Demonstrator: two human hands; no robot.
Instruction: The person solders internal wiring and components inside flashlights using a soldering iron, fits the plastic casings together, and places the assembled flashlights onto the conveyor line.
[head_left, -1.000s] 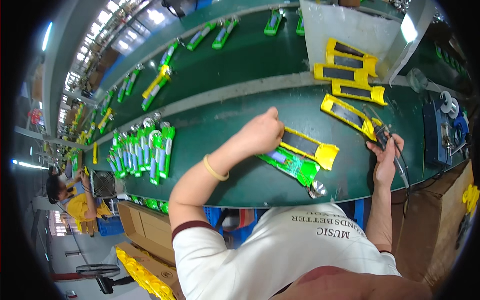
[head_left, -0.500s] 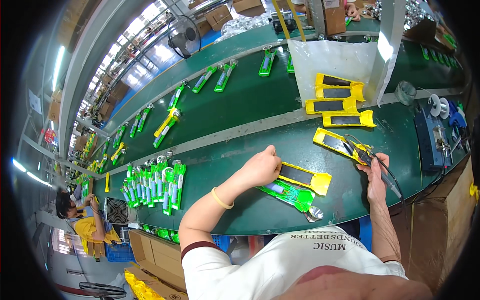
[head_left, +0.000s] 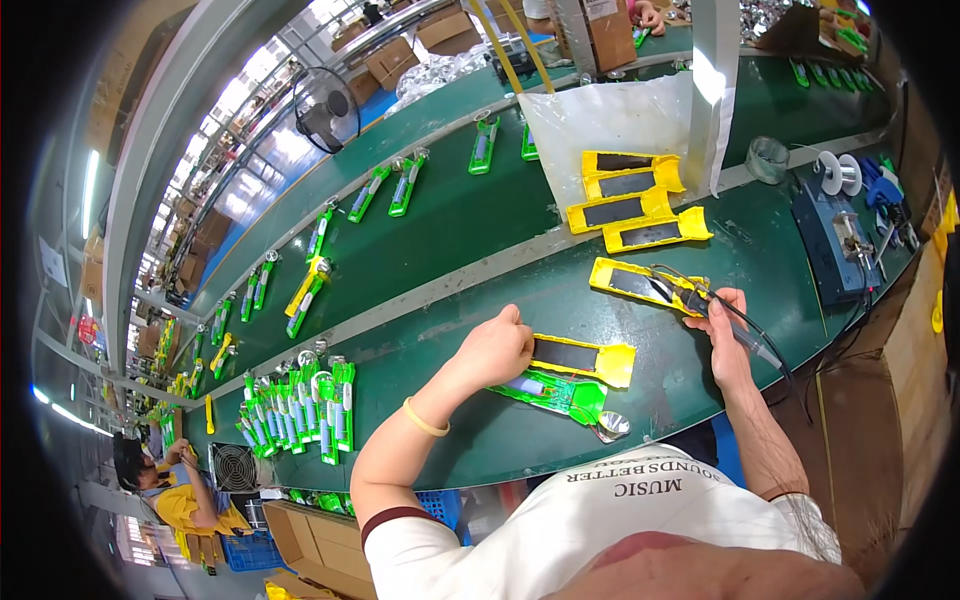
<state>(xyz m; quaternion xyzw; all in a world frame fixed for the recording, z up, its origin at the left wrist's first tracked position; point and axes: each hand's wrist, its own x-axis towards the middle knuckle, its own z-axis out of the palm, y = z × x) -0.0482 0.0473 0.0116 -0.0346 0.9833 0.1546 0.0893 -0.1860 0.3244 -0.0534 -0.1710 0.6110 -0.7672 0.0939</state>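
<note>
My left hand [head_left: 495, 346] is closed at the left end of a yellow casing [head_left: 614, 366] with a dark panel; what its fingers pinch is hidden. Partly under that casing lies an open green flashlight body [head_left: 575, 397], showing a circuit board, a battery and a round reflector [head_left: 611, 426]. In my right hand [head_left: 728, 335] is a soldering iron [head_left: 748, 342] with a grey handle and black cable. Its front end reaches over another yellow casing [head_left: 612, 275], whose right end is partly covered by the tool.
Several yellow casings [head_left: 655, 232] lie beyond my hands, beside a white sheet [head_left: 560, 125]. To the right stand a blue soldering station [head_left: 835, 255] and a wire spool [head_left: 838, 174]. Green flashlight bodies [head_left: 300, 410] are grouped at left. A co-worker [head_left: 190, 490] sits farther left.
The whole view has shifted, so the bench items appear farther left. Both hands keep nearly the same places relative to the casings, and the right hand still holds the soldering iron.
</note>
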